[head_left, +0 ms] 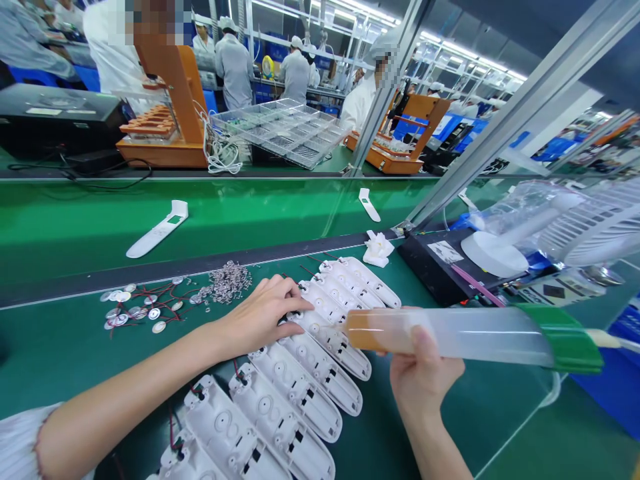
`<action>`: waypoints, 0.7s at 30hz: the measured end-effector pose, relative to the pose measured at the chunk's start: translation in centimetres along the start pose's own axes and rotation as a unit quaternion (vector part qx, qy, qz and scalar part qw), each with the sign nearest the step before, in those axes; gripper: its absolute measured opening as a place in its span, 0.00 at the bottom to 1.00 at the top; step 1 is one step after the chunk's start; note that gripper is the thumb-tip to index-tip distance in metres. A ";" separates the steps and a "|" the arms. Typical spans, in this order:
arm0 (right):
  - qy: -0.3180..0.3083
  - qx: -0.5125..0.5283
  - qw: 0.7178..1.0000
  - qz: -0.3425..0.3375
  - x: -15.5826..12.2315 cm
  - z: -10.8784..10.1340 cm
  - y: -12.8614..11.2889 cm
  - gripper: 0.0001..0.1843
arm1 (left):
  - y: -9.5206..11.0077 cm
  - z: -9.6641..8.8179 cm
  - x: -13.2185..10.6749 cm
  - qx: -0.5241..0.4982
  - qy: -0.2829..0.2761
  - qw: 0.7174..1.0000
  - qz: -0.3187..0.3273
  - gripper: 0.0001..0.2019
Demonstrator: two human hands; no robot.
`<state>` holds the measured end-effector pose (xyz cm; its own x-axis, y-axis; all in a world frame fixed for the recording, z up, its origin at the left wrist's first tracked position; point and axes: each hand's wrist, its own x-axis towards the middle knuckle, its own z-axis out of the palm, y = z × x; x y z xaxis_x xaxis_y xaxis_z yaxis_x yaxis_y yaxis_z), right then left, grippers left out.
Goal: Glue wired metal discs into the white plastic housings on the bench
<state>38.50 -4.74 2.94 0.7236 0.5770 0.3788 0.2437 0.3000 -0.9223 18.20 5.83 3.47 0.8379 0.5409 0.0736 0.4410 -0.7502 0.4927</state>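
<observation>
Right hand: ours [425, 367] grips the barrel of a translucent dispensing tube [475, 335]; amber front end over the housings.
Left hand: ours [273, 307], thumb and forefinger slightly apart at a mid-row housing [327, 335]; we can't tell if they pinch anything.
White housings: diagonal row [265, 417], hollow sides up, close-set on our green worktop [375, 413].
Tube risk: front end is near our left thumb; a slip, or drag from the hose [627, 345], could put contents on skin or the wrong spot.
Row risk: tight spacing, so one nudge could shift several; red leads [171, 423] could snag a finger.
Loose bits: wired discs [154, 313] and screw pile [230, 281] beyond our left forearm; a careless sweep could scatter them.
Worktop edge: crumpled tissue [379, 249]; black box [425, 263] and fan [590, 217] to our right.
Green strip: white parts [159, 230] lie along it.
Room: orange fixtures [187, 100], clear tray [285, 130], people in white coats, strip lights.
</observation>
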 end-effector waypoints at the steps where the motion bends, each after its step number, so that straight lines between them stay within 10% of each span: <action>1: 0.023 0.051 0.998 0.029 0.1 0.1 -0.4 0.16 | 0.1 -0.1 -0.2 -0.004 0.005 1.000 -0.001 0.18; 7: 0.002 0.113 0.990 0.087 -1.6 -0.6 -0.8 0.16 | 0.8 -0.2 -2.2 -0.014 0.014 1.000 0.007 0.21; 21: -0.134 -0.054 0.983 -0.114 -3.4 0.4 -1.1 0.12 | 0.7 0.8 -3.1 0.007 0.039 0.999 0.021 0.18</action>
<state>35.50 -6.74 2.70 0.4495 0.6875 0.5703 0.4583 0.3706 -0.8079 16.15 3.29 2.85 0.8287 0.5360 0.1612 0.4104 -0.7777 0.4761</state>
